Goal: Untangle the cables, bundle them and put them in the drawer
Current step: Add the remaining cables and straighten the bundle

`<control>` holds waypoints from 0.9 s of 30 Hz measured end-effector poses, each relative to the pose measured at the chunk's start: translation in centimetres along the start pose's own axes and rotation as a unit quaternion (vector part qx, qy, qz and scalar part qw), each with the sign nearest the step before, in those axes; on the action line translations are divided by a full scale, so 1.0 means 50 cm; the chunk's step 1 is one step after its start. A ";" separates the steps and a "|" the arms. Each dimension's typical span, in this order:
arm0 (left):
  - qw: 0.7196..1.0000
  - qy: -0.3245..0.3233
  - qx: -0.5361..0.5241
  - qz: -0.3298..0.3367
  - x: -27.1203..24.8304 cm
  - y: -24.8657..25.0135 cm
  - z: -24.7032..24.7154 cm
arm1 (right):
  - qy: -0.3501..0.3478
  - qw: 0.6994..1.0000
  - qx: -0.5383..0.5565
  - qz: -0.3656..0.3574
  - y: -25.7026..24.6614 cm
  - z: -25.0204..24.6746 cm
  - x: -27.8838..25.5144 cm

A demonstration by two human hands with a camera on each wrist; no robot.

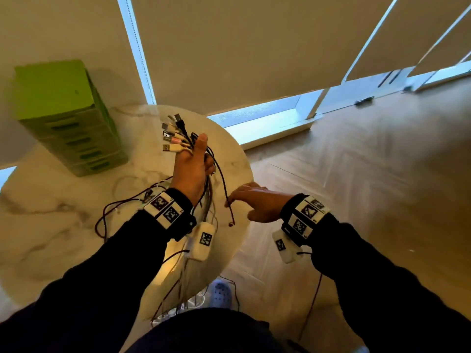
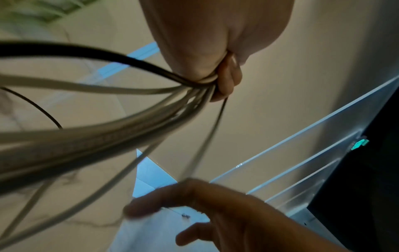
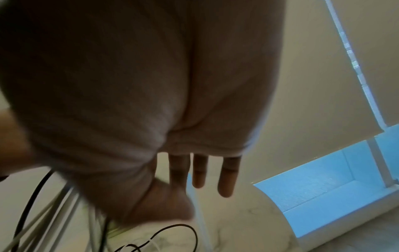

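Observation:
My left hand [image 1: 195,161] is raised over the round marble table [image 1: 51,225] and grips a bundle of cables [image 1: 178,138]; their USB plugs fan out above the thumb. The strands hang down past my wrist and off the table's front edge. In the left wrist view the fingers [image 2: 226,80] curl round grey, white and black cords [image 2: 129,119]. A dark red braided cable [image 1: 224,184] drops from that hand to a loose end near the table rim. My right hand [image 1: 244,200] reaches in with straight fingers [image 3: 199,170], fingertips at this cable, thumb apart. A green drawer tower [image 1: 63,118] stands back left, drawers closed.
A loop of dark cable [image 1: 107,215] lies on the table left of my left wrist. Cable ends trail down to the wooden floor [image 1: 356,174] beside a pale shoe [image 1: 220,293]. Window blinds [image 1: 254,47] hang behind the table.

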State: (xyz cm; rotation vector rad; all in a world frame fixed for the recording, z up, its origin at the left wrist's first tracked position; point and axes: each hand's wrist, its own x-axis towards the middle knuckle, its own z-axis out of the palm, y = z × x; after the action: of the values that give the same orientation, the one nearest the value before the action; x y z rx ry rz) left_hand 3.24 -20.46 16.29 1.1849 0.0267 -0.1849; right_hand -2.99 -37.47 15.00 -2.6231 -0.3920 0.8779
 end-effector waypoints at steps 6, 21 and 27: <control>0.994 -0.065 0.081 -0.018 -0.017 -0.056 0.079 | 0.193 0.939 0.283 -0.019 0.020 -0.013 -0.053; 0.984 -0.156 0.059 -0.058 0.005 -0.056 0.124 | 0.276 0.929 0.100 0.224 0.273 0.015 -0.089; 0.982 -0.164 -0.006 -0.092 0.016 -0.045 0.110 | 0.159 0.966 0.117 0.166 0.235 0.075 -0.060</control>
State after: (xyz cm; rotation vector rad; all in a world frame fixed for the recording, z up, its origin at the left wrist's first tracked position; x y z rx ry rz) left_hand 3.26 -26.47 16.22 1.1266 -0.1521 -0.5414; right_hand -5.89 -48.28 9.01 -2.5787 0.2274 0.5371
